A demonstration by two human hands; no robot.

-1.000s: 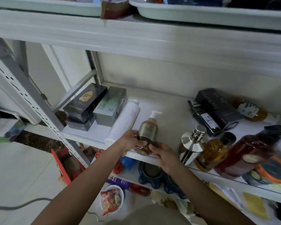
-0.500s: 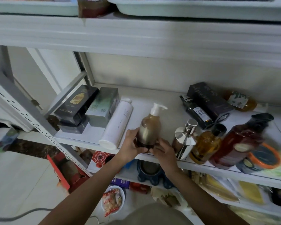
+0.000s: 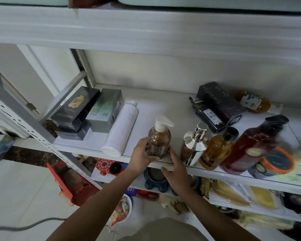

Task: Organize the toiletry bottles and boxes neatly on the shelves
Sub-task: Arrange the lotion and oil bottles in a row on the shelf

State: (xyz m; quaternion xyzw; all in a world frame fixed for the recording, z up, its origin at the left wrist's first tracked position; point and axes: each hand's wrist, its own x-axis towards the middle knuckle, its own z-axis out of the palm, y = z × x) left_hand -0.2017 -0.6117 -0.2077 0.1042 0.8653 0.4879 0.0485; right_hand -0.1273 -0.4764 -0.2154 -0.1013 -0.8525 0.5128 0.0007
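Gripping the pump bottle (image 3: pixel 158 144) low on its body with the left hand (image 3: pixel 142 152), thumb and fingers wrapped round it. Steadying from the other side with the right hand (image 3: pixel 176 165), fingers laid fairly straight against the bottle's lower right, thumb down at the front lip of the shelf (image 3: pixel 163 105). Keeping both hands close together, with only the bottle between.

Set upright, base on the board but right at the front edge, between the white bottle (image 3: pixel 121 129) lying on its side and the silver bottle (image 3: pixel 194 145).

Likely to tip forward off the edge if let go here without a push inward. Nothing below to catch it but clutter and floor. Safer slid deeper before release.

Easy to knock the silver bottle with the right knuckles on pulling back, since it stands just beside that hand and looks top-heavy. Could then fall against the amber bottle (image 3: pixel 217 149) and the red bottle (image 3: pixel 250 145), packed in a row near the same edge, and take them over too.

Worth watching on the left as well. Could set the white bottle rolling with a nudge of the left wrist, either off the front or into the boxes (image 3: pixel 94 110).

Might also catch the pump spout, pointing right, on the silver bottle's head if shifted that way.
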